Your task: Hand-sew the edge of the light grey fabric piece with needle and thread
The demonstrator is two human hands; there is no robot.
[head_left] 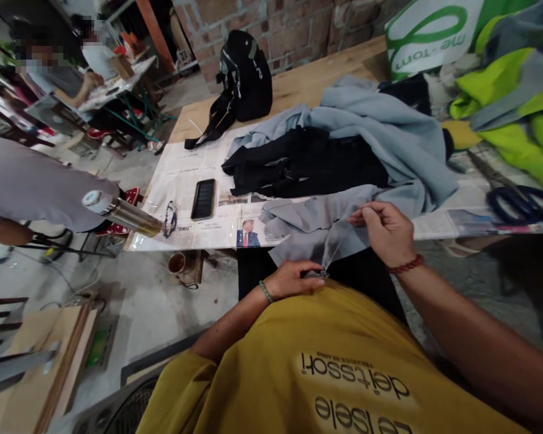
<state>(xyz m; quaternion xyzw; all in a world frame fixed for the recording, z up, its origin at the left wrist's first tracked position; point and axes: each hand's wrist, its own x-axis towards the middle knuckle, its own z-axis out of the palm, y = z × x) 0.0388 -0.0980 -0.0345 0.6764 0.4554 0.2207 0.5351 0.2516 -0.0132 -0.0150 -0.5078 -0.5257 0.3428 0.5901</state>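
Observation:
A piece of thin grey fabric (298,217) hangs over the table's front edge onto my lap. At its lower end, my left hand (296,278) pinches the cloth between thumb and fingers, close to my yellow shirt. Higher and to the right, my right hand (386,231) is closed in a pinch, thumb against the fingers. A fine pale thread (329,259) rises from the left fingertips toward the right hand. Whether a needle is in the right fingers is too small to tell. Behind the grey fabric lies a folded black garment (308,163).
Larger blue-grey cloth (389,129) heaps behind. Large scissors (516,196) lie at right below yellow-green garments (520,90). A phone (203,199), a bracelet (169,218) and a bottle (122,212) are at left. A black bag (245,75) stands at the back; people sit beyond.

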